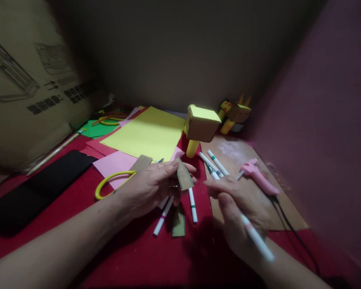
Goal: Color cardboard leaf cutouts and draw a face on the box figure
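My left hand [156, 180] pinches a small pointed piece of cardboard [184, 176] between thumb and fingers. A white marker [257, 237] is gripped in my right hand [240, 204], its rear end sticking out toward the lower right; the hand is slightly blurred and apart from the cardboard piece. Beneath my left hand lie another cardboard piece [178, 224] with a greenish edge, a white marker with a magenta band [163, 218] and one with a green band [193, 206]. Several more markers [216, 162] lie just beyond my right hand.
A pink glue gun [260, 178] with a cord rests on a cardboard sheet [282, 214]. Behind stand a yellow-and-cardboard figure [203, 124] and a smaller spotted one [239, 113]. Yellow-handled scissors [100, 188], yellow paper [144, 134], pink paper [111, 162] and a black object [39, 192] are left.
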The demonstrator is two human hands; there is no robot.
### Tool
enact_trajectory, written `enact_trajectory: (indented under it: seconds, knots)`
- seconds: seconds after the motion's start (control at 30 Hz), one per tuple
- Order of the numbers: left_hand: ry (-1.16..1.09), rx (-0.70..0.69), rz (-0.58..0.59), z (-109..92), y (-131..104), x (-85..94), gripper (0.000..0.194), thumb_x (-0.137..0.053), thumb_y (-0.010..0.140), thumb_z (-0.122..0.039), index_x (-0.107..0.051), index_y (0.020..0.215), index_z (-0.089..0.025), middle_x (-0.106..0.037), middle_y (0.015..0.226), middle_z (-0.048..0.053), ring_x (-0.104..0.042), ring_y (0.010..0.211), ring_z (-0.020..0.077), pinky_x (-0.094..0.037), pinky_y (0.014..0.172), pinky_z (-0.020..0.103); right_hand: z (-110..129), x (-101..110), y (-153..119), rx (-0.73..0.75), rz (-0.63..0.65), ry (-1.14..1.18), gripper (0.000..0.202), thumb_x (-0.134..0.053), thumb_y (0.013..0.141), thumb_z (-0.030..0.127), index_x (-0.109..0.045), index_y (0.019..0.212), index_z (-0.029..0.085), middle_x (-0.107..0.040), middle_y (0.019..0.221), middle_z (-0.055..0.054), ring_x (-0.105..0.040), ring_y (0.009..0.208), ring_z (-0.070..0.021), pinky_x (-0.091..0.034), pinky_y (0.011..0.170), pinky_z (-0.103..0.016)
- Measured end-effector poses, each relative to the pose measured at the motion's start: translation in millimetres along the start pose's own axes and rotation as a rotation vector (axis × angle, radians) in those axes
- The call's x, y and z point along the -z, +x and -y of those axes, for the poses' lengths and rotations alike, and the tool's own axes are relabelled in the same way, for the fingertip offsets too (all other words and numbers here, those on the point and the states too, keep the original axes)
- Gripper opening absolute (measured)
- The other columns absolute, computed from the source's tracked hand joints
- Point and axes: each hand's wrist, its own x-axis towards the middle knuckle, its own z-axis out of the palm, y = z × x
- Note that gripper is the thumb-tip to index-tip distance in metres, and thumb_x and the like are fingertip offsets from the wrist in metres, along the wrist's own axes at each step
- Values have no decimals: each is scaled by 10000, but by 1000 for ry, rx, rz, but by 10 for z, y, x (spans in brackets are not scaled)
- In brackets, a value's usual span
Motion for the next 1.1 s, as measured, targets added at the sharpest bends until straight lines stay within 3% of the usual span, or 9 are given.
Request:
enact_trajectory:
  seconds: [0.17, 0.33, 0.6, 0.77, 1.1]
  knots:
    - [27, 23, 83, -6, -4, 0, 251, -661, 956, -357, -771, 981, -134, -735, 674, 74, -673, 524, 153, -517, 410, 175, -1, 52, -140, -82, 6, 77, 356, -551, 905, 104, -676, 1219, 214, -726, 896, -33, -684, 754, -175, -566, 704, -321]
    - [113, 44, 133, 10, -1, 23, 297, -618, 978, -410, -732, 1035, -143, -732, 605, 86, -622, 444, 132, -498, 416, 163, -11, 9, -209, -104, 15, 140, 227, -558, 872, 126, -663, 1052, 214, -667, 775, -34, -627, 623, -177, -511, 559, -319]
    - [213, 99, 116, 13, -35, 35, 403, -629, 946, -507, -705, 1091, -139, -729, 638, 82, -586, 441, 112, -454, 440, 164, -1, -7, -126, -45, 64, 162, 265, -537, 855, 63, -658, 1043, 204, -654, 753, -7, -605, 623, -145, -501, 566, -284]
    - [258, 88, 127, 21, -32, 48, 429, -630, 940, -527, -703, 1107, -139, -733, 659, 85, -586, 448, 114, -434, 442, 173, 11, 16, -112, -118, 113, 115, 210, -555, 872, 82, -662, 1032, 168, -622, 768, -3, -579, 647, -123, -473, 600, -270]
    - [268, 80, 88, 32, -20, 43, 413, -615, 951, -509, -695, 1104, -134, -725, 647, 82, -588, 459, 122, -458, 443, 179, 17, 28, -134, -123, 147, 117, 201, -550, 857, 72, -655, 998, 170, -710, 776, -17, -610, 629, -115, -466, 597, -256]
